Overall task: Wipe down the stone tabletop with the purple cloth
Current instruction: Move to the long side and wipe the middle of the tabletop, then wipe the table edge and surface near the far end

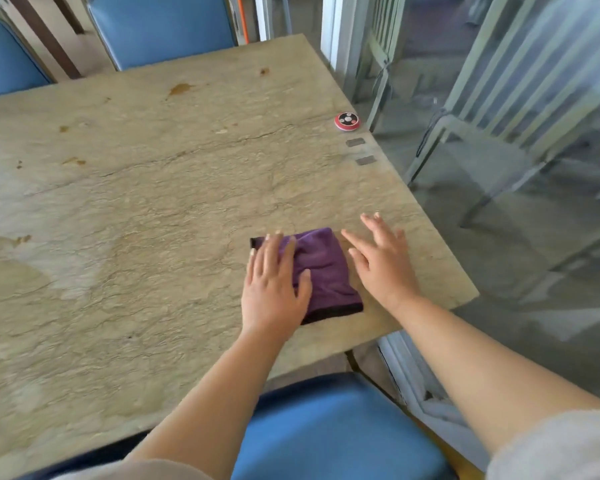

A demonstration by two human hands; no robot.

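The purple cloth (321, 271), folded into a rough square with a dark hem along its near edge, lies flat on the stone tabletop (136, 209) close to the table's near right corner. The left hand (274, 285) is pressed palm-down on the cloth's left part, fingers spread and flat, the thumb lying across the purple fabric; it grips nothing, only bearing down. The right hand (381, 261) is just to the right of the cloth, open with fingers splayed, its fingertips beside the cloth's right edge; whether the palm rests on the stone or floats a little above it cannot be told, and it holds nothing. Beyond the right hand, near the table's right edge, sits a small round red call button (347, 121), and between it and that hand are two small grey rectangular labels (361, 151) stuck to the stone. Far ahead of the left hand the tabletop carries several brown stains (180, 88), and to that hand's left a paler patch spreads over the stone. A blue chair seat (326, 427) shows below the forearms, and blue chair backs (160, 26) stand at the table's far side.
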